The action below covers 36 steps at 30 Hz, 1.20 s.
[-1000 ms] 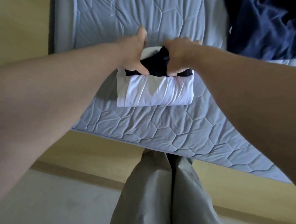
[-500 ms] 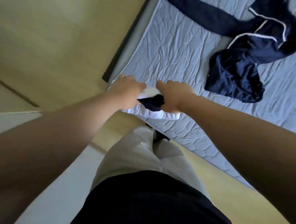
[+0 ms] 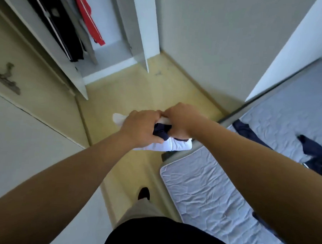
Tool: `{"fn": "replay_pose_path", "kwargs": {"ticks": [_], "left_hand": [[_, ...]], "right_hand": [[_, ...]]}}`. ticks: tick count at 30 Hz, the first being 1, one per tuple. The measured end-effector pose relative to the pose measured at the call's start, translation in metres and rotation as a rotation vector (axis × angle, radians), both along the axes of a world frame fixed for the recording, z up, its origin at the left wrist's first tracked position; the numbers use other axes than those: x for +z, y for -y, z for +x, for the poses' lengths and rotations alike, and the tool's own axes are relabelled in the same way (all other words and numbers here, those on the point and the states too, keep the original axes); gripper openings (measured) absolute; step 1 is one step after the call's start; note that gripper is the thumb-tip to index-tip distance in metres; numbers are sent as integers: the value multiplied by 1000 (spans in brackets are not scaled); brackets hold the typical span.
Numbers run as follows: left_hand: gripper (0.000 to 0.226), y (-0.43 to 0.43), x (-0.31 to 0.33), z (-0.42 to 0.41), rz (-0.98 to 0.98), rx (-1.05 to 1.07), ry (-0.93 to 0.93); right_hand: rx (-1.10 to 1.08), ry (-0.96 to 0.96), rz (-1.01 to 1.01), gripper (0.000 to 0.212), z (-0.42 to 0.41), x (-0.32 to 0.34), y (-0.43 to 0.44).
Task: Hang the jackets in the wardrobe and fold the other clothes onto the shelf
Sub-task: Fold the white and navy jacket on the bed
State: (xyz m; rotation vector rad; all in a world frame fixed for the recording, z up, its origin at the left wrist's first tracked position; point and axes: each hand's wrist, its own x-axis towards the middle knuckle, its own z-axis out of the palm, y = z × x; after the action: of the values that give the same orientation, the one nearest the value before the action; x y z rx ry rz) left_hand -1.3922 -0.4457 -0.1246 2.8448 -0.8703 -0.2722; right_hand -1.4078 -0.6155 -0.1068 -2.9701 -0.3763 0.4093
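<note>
A folded bundle of white and dark navy clothes hangs in the air over the yellow floor, just off the bed's corner. My left hand grips its left side and my right hand grips its right side, fingers curled over the top. The open wardrobe stands ahead at the upper left, with black clothes and a red garment hanging inside. A dark navy jacket lies crumpled on the bed at the right.
The bed's grey quilted mattress runs along my right. The wardrobe's left door and right door stand open. A beige door with a handle is at the far left. My foot is on the floor below.
Both hands lifted the folded bundle off the mattress and carried it left, away from the bed. My view turned from the bed toward the open wardrobe.
</note>
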Motion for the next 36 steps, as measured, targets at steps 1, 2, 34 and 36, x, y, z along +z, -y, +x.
{"fn": "replay_pose_path", "kwargs": {"ticks": [1, 2, 34, 36], "left_hand": [[58, -11, 4, 16, -14, 22, -2], [50, -24, 8, 33, -24, 45, -2], [48, -265, 117, 613, -1743, 628, -643], [49, -277, 121, 650, -1741, 631, -629]], "right_hand": [[4, 18, -2, 17, 16, 4, -10], [11, 57, -5, 21, 32, 5, -19], [-189, -10, 1346, 63, 642, 110, -211], [-169, 53, 1274, 56, 685, 117, -221]]}}
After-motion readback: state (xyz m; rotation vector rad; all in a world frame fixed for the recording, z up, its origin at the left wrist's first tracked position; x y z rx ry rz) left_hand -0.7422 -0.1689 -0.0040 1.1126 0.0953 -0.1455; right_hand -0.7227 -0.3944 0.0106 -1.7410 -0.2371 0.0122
